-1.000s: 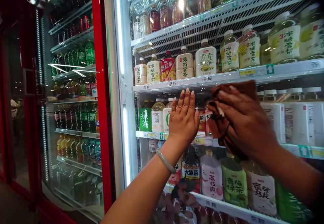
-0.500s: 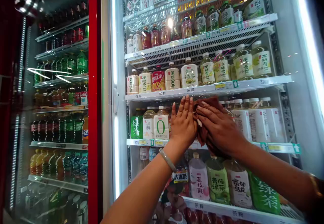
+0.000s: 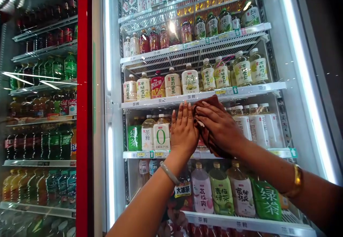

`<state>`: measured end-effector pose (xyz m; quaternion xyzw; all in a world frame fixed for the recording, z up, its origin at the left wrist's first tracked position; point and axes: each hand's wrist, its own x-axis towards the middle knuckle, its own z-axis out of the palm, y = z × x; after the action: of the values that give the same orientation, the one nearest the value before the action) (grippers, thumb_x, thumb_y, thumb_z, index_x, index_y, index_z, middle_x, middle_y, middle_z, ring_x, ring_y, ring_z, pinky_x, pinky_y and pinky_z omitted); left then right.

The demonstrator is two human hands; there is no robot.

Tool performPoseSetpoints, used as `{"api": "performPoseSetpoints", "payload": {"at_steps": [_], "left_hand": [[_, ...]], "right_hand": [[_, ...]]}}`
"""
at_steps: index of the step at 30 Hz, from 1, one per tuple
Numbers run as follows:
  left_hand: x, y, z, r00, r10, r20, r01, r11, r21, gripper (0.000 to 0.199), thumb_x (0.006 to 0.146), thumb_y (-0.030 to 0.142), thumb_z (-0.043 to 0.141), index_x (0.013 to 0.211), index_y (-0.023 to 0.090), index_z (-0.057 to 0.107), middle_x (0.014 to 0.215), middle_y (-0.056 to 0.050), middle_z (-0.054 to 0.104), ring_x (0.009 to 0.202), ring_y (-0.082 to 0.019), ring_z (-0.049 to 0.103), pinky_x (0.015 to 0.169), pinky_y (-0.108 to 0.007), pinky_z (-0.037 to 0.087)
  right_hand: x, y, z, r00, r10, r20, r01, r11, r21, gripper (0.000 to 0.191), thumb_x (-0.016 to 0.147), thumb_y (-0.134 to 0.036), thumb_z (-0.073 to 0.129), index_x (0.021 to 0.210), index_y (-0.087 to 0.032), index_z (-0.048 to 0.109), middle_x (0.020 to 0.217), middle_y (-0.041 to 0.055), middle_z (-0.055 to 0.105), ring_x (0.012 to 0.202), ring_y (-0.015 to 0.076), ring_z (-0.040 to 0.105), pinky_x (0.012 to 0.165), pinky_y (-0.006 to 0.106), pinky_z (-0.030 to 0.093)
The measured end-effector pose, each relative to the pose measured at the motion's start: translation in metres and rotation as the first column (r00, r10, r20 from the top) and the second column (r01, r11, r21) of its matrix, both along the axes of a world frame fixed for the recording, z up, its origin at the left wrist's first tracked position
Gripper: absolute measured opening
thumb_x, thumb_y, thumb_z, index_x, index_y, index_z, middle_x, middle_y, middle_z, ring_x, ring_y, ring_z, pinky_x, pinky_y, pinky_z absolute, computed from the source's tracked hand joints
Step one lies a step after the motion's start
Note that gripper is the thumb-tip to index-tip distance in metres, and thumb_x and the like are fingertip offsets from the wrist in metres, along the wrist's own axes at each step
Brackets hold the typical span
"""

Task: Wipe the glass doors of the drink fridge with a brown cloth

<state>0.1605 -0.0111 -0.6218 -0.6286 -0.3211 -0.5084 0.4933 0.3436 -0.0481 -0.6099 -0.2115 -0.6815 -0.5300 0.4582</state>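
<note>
My left hand [image 3: 184, 128] lies flat against the glass door of a drinks cooler, fingers extended and pointing up. A grey-green bangle [image 3: 169, 173] circles that wrist. Just right of it, partly touching its side, my right hand [image 3: 221, 122] presses a dark brown cloth [image 3: 211, 142] to the glass; the cloth shows above, below and left of the fingers. A gold-coloured bracelet [image 3: 297, 180] is on the right forearm. Behind the glass, a bottle with a green zero [image 3: 162, 135] stands left of my hands. The right palm is hidden.
Shelves of bottled drinks fill the cooler, with a white shelf edge [image 3: 203, 96] behind the fingertips. On the left, a red frame [image 3: 85, 122] borders a second cooler full of bottles. A bright light strip [image 3: 305, 80] runs down the right side.
The whole view has shifted, so the cooler sits further left in the picture. My right hand and the cloth have slid slightly up on the glass; my left hand stays about where it was.
</note>
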Motion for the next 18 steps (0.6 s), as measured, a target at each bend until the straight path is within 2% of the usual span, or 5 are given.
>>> {"api": "performPoseSetpoints", "payload": {"at_steps": [3, 6, 9, 13, 18], "left_hand": [[0.001, 0.000, 0.001, 1.000, -0.005, 0.020, 0.004, 1.000, 0.008, 0.073, 0.107, 0.023, 0.042, 0.172, 0.010, 0.012, 0.177, -0.015, 0.028, 0.168, -0.024, 0.017, 0.140, -0.054, 0.015], [0.001, -0.001, 0.000, 1.000, -0.019, -0.016, 0.019, 1.000, 0.021, 0.075, 0.107, 0.023, 0.043, 0.173, 0.012, 0.007, 0.178, -0.014, 0.024, 0.169, -0.024, 0.012, 0.139, -0.054, 0.017], [0.000, -0.002, -0.002, 0.995, -0.032, -0.092, 0.034, 0.999, 0.025, 0.072, 0.108, 0.022, 0.040, 0.173, 0.014, 0.009, 0.178, -0.011, 0.024, 0.168, -0.021, 0.007, 0.139, -0.049, 0.021], [0.000, -0.005, -0.003, 0.993, -0.033, -0.112, 0.030, 0.999, -0.027, 0.071, 0.109, 0.022, 0.039, 0.172, 0.009, 0.010, 0.178, -0.013, 0.023, 0.168, -0.023, 0.008, 0.139, -0.049, 0.023], [0.002, -0.008, -0.003, 0.988, -0.070, -0.139, 0.060, 0.995, -0.074, 0.074, 0.110, 0.026, 0.038, 0.173, 0.015, -0.001, 0.178, -0.009, 0.021, 0.168, -0.022, 0.012, 0.140, -0.051, 0.017]], "right_hand": [[0.010, 0.001, 0.008, 0.994, -0.007, -0.105, 0.006, 1.000, -0.007, 0.038, 0.101, -0.017, 0.055, 0.136, -0.018, 0.070, 0.155, 0.0087, 0.061, 0.154, 0.0274, 0.048, 0.128, 0.050, 0.045], [0.013, -0.001, -0.007, 0.976, 0.009, -0.219, -0.008, 1.000, 0.004, 0.041, 0.100, -0.013, 0.055, 0.138, -0.017, 0.069, 0.154, 0.0097, 0.062, 0.155, 0.0283, 0.046, 0.128, 0.050, 0.044], [0.002, -0.001, -0.017, 0.989, 0.014, -0.149, -0.011, 1.000, 0.017, 0.035, 0.100, -0.015, 0.057, 0.132, -0.016, 0.071, 0.153, 0.0108, 0.062, 0.154, 0.0294, 0.047, 0.129, 0.052, 0.044], [0.004, 0.004, 0.008, 0.999, 0.002, -0.042, -0.001, 1.000, 0.027, 0.034, 0.102, -0.021, 0.057, 0.132, -0.018, 0.072, 0.152, 0.0092, 0.064, 0.151, 0.0289, 0.051, 0.129, 0.051, 0.043], [0.022, 0.008, 0.006, 0.936, 0.045, -0.349, -0.022, 0.997, 0.070, 0.034, 0.101, -0.022, 0.059, 0.131, -0.018, 0.073, 0.148, 0.0123, 0.066, 0.151, 0.0321, 0.051, 0.125, 0.055, 0.047]]}}
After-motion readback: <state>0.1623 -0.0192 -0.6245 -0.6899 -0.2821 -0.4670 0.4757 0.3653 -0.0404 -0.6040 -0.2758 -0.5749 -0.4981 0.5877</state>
